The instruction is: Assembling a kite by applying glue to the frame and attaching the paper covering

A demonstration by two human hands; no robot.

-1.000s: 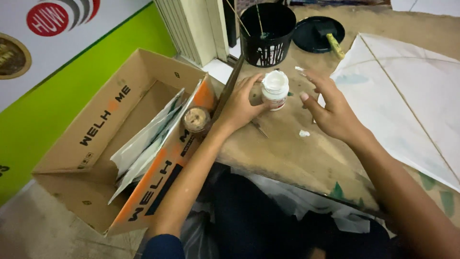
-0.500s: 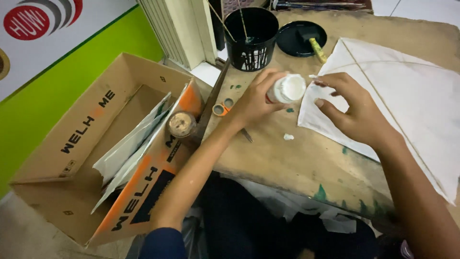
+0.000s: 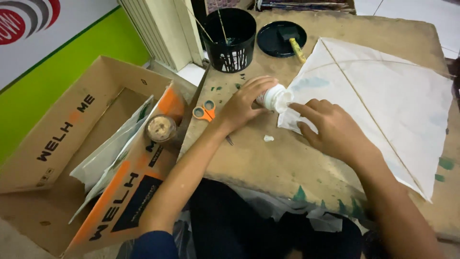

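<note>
A: So, where is the little white bottle (image 3: 274,98)?

B: It is in your left hand (image 3: 244,103). Your fingers are curled tight around it. You hold it tipped on its side, low over the board, with its open end pointing at the corner of the white kite (image 3: 383,100).

A: And your right hand (image 3: 333,127)?

B: It lies flat on that kite corner and presses it down. It is not gripping anything. Your pointing finger reaches toward the bottle's open end, very close to it. I cannot tell if they touch.

A: What is the kite like?

B: It is a big white paper diamond with thin sticks crossing it. It lies spread out on the brown board (image 3: 268,163), to your right.

A: What else is near your hands?

B: A tiny white scrap (image 3: 269,138) sits on the board just below the bottle. Orange scissors (image 3: 204,112) lie at the board's left edge, beside your left wrist.

A: And farther away?

B: A black pot (image 3: 229,38) with thin sticks in it stands at the back. Next to it is a round black lid (image 3: 281,38) with a brush on it. On the floor to your left is an open cardboard box (image 3: 62,139) with papers inside, and a small round jar (image 3: 161,128) rests on its flap.
</note>
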